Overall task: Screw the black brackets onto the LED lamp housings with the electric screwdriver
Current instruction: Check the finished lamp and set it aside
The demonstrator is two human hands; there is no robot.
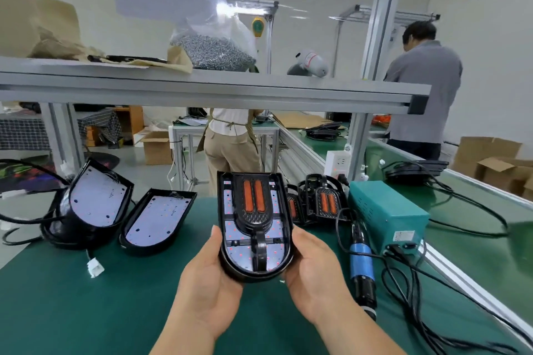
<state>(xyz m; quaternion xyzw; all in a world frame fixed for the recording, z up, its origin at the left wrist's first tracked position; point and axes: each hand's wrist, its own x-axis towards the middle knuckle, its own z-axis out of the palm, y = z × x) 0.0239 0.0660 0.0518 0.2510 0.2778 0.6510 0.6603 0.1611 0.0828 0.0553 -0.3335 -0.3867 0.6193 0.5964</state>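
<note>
Bench: long worktable under a dark green mat [86,311].
Far left: two open black lamp housings with white circuit boards, one tilted up [98,199], one lying beside it [158,219].
Near left: small white plastic connector [95,266].
Far middle: cluster of black housings with orange-windowed brackets [323,202].
Right: teal metal power box [386,210]; blue-and-black electric screwdriver [362,265] near its left side; loose black cables [418,311].
Upper shelf: grey aluminium shelf [202,81] carrying a clear plastic bag of silver screws [213,49] and crumpled brown paper [57,46].
</note>
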